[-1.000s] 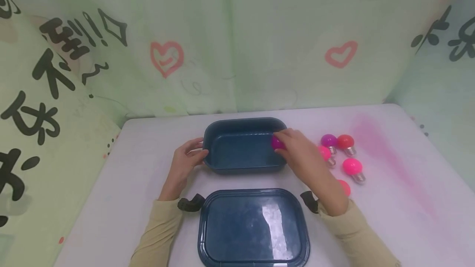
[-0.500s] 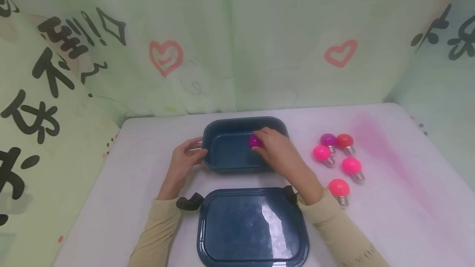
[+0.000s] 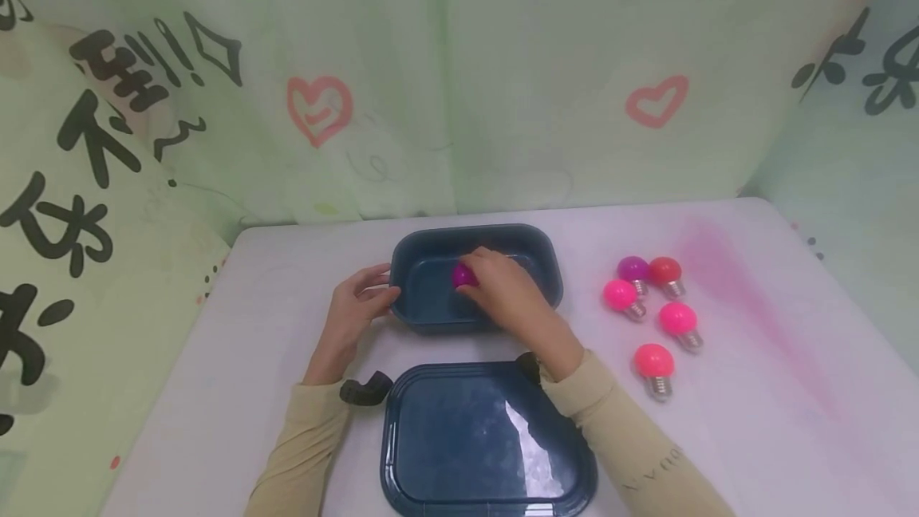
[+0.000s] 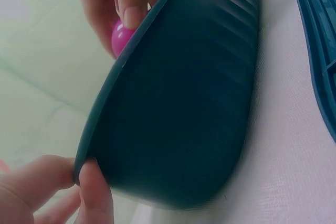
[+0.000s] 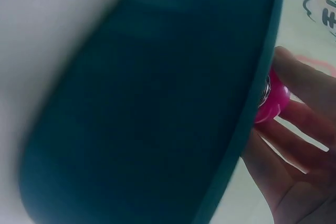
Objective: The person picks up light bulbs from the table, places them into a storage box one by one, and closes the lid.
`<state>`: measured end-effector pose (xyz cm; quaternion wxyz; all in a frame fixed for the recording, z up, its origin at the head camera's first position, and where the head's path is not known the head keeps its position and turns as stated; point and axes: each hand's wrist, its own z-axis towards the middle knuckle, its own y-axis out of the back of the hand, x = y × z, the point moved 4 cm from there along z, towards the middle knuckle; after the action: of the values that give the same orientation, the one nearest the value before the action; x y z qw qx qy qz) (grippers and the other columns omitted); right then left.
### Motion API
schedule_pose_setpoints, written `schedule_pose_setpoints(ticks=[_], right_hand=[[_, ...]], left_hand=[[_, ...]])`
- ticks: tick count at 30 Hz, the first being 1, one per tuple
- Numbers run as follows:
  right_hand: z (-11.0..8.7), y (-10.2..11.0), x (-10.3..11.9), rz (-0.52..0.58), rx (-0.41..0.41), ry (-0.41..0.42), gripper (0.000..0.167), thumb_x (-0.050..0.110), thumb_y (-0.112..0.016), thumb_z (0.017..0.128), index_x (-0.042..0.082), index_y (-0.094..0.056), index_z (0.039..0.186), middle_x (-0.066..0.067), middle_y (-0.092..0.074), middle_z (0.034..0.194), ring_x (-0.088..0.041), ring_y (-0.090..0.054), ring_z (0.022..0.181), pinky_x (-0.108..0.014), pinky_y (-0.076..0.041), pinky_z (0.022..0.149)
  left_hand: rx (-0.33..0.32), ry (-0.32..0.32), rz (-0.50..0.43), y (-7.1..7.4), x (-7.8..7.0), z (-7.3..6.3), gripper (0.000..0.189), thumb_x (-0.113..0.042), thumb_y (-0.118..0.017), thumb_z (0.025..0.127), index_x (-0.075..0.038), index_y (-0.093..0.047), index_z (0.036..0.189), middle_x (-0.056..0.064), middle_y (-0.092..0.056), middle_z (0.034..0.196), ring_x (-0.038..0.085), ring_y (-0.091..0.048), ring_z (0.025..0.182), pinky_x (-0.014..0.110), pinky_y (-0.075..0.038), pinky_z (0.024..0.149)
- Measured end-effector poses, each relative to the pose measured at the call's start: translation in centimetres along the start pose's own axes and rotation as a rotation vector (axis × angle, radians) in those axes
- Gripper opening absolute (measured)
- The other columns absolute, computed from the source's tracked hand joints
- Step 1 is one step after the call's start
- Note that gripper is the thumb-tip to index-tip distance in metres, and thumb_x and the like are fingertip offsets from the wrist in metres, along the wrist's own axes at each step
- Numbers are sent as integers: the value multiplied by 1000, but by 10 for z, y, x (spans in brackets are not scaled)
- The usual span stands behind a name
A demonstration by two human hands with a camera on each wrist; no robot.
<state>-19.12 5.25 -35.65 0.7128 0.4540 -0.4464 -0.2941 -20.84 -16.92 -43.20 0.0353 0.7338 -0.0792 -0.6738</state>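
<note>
My right hand (image 3: 506, 286) holds a purple bulb (image 3: 463, 275) by its round globe, thumb and fingertips closed in around it, and I have it over the opening of the dark blue box (image 3: 431, 327), a little left of the middle. In the right wrist view I can make out part of the bulb's metal base, half hidden behind the box's rim. The left wrist view shows the globe rising past that same rim, though the wall blocks so much that I can't say for sure whether the base touches the box floor. My left hand (image 3: 355, 301) pinches the left end of the box, thumb on the outer wall and fingers at the rim. Nearer to me, the dark blue lid (image 3: 488, 437) lies flat on the white table (image 3: 804, 453), with my right sleeve (image 3: 632, 445) crossing over its far right corner. Off to the right I have five more bulbs on the tabletop: a second purple bulb (image 3: 633, 268) just beside a red bulb (image 3: 665, 270), a pink bulb (image 3: 620, 295) close in front of them, another pink bulb (image 3: 678, 319) further right, and a coral-pink bulb (image 3: 654, 361) nearest me.
</note>
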Motion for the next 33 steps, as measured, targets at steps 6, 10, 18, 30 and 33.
schedule_pose_setpoints(ticks=[6, 10, 18, 30, 33], right_hand=[[9, -12, 13, 0, 15, 26, 39, 19, -76, 88, 0, -66, 120, -14, -68, 105, -29, -66, 96, -43, -56, 89], [14, -18, 19, -4, 32, 36, 35, 18, -75, 89, 0, -67, 118, -14, -67, 103, -29, -66, 94, -43, -57, 86], [20, -31, 27, -17, 74, 32, 34, 17, -76, 88, 0, -67, 117, -15, -68, 103, -30, -66, 93, -42, -57, 86], [26, -46, 26, -53, 97, 13, 34, 17, -76, 88, 0, -67, 115, -15, -67, 102, -30, -67, 91, -44, -58, 82], [29, -48, 25, -43, 95, 13, 33, 16, -77, 87, 0, -67, 114, -15, -67, 102, -30, -67, 91, -43, -58, 82]], left_hand=[[-3, -10, -2, 1, -1, 2, 50, -12, -72, 90, -5, -56, 137, 20, -60, 130, 15, -66, 100, 24, -58, 77], [-10, -8, -9, 1, -1, 1, 49, -9, -71, 90, -4, -57, 137, 21, -61, 129, 13, -66, 98, 23, -58, 75], [-26, -6, -36, 0, -4, -1, 46, -3, -68, 91, -3, -58, 135, 23, -61, 127, 12, -66, 95, 24, -59, 72], [-48, -7, -53, -4, -2, 1, 45, 0, -66, 88, -2, -60, 133, 23, -63, 124, 11, -67, 91, 24, -58, 69], [-49, -8, -59, -3, -3, 1, 45, 1, -67, 88, -2, -60, 133, 23, -63, 124, 10, -67, 89, 24, -59, 68]])
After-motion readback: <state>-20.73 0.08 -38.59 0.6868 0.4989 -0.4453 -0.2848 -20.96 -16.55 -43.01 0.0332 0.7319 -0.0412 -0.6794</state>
